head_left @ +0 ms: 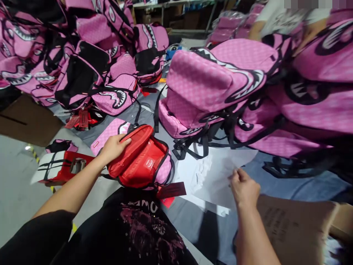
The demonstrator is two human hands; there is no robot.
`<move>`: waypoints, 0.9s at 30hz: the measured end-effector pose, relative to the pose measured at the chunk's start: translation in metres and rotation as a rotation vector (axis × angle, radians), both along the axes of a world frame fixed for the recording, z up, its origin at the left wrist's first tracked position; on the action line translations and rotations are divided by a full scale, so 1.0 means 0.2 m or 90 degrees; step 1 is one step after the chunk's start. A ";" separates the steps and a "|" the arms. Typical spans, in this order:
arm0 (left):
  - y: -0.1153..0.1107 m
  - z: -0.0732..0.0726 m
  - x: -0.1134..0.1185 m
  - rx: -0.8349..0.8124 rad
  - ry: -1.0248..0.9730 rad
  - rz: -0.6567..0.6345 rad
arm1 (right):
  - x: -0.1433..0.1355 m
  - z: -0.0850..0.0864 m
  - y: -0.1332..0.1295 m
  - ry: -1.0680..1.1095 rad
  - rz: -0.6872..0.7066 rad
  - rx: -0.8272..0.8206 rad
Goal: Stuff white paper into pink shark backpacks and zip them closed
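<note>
A pink checkered backpack (164, 170) lies unzipped in front of me, its red lining (143, 162) showing. My left hand (114, 149) is closed on the edge of its opened front panel, thumb on the red inner side. A dark red hang tag (172, 190) hangs off the near side of the bag. To the right, my right hand (245, 187) is pinched shut above a white sheet (220, 187). What sits between those fingertips, if anything, is too small to make out. Small crumpled white pieces (202, 171) lie on the sheet.
Pink shark-mouth backpacks (204, 88) are stacked at the right, and more backpacks (118, 95) are heaped at the left. A cardboard box (295, 228) stands at lower right, another box (27, 119) at left. A red and white box (60, 167) is low left. A person (286, 22) stands behind the stack.
</note>
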State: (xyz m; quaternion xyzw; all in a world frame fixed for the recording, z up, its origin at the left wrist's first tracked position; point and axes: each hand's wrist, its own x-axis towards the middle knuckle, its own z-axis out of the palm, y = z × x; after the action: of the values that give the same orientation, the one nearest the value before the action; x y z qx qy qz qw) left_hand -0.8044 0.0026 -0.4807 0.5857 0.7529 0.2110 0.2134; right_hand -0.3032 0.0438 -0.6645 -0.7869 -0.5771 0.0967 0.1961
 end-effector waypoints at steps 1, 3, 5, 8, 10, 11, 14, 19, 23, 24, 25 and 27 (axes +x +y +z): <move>0.00 0.00 0.00 0.009 -0.017 0.002 | -0.02 0.03 0.00 -0.020 0.005 -0.019; -0.01 -0.01 -0.01 0.027 -0.061 0.015 | -0.08 0.11 -0.01 -0.022 0.015 -0.040; -0.01 -0.02 -0.03 0.041 -0.114 0.029 | -0.17 0.20 -0.03 -0.022 0.024 -0.030; -0.01 -0.04 -0.07 0.049 -0.181 0.044 | -0.38 0.36 -0.09 -0.059 0.037 -0.012; 0.00 -0.06 -0.10 0.053 -0.217 0.031 | -0.59 0.47 -0.14 -0.087 0.080 -0.020; 0.01 -0.07 -0.11 0.055 -0.232 0.020 | -0.72 0.52 -0.16 -0.095 0.115 -0.040; 0.02 -0.10 -0.16 0.054 -0.271 -0.009 | -1.13 0.61 -0.22 -0.096 0.228 -0.144; 0.04 -0.12 -0.26 0.018 -0.338 -0.049 | -1.72 0.51 -0.26 -0.094 0.334 -0.320; 0.07 -0.15 -0.34 0.014 -0.403 -0.087 | -1.95 0.35 -0.28 -0.067 0.332 -0.388; 0.08 -0.15 -0.36 0.012 -0.412 -0.091 | -1.98 0.31 -0.29 -0.037 0.326 -0.392; 0.09 -0.16 -0.38 0.008 -0.421 -0.093 | -2.00 0.28 -0.30 0.010 0.321 -0.394; 0.11 -0.18 -0.43 -0.001 -0.448 -0.103 | -2.00 0.23 -0.30 0.155 0.307 -0.399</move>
State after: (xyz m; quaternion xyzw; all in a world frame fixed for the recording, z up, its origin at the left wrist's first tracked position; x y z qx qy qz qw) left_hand -0.8897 0.0238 -0.5161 0.5350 0.5847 0.3811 0.4760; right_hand -0.7042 -0.0168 -0.6191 -0.6333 -0.6606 0.4029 -0.0144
